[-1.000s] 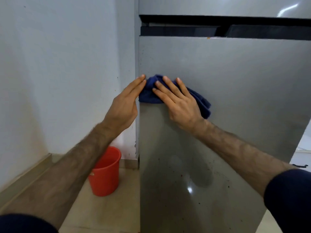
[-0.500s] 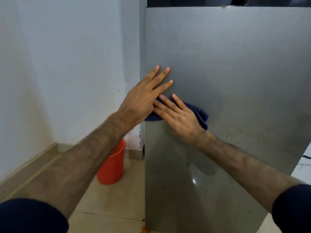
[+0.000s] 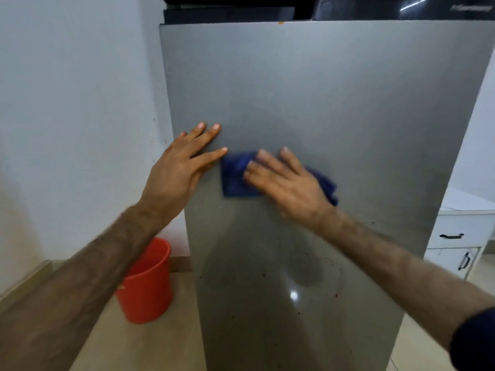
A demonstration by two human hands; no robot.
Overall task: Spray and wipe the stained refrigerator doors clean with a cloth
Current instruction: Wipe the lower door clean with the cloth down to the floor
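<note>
The grey lower refrigerator door (image 3: 334,97) fills the view, with small dark specks on its lower half. My right hand (image 3: 286,183) presses a dark blue cloth (image 3: 235,178) flat against the door with straight fingers; the hand is motion-blurred. The cloth shows on both sides of that hand. My left hand (image 3: 182,170) lies flat on the door near its left edge, fingers spread, just left of the cloth. No spray bottle is in view.
An orange bucket (image 3: 147,285) stands on the tiled floor left of the fridge, by the white wall (image 3: 75,116). White cabinet drawers with black handles (image 3: 455,242) are at the right. The dark gap below the upper door (image 3: 241,12) runs along the top.
My right hand has slid the cloth to the right across the door, away from the left edge. My left hand stays flat on the door beside it. The view has shifted.
</note>
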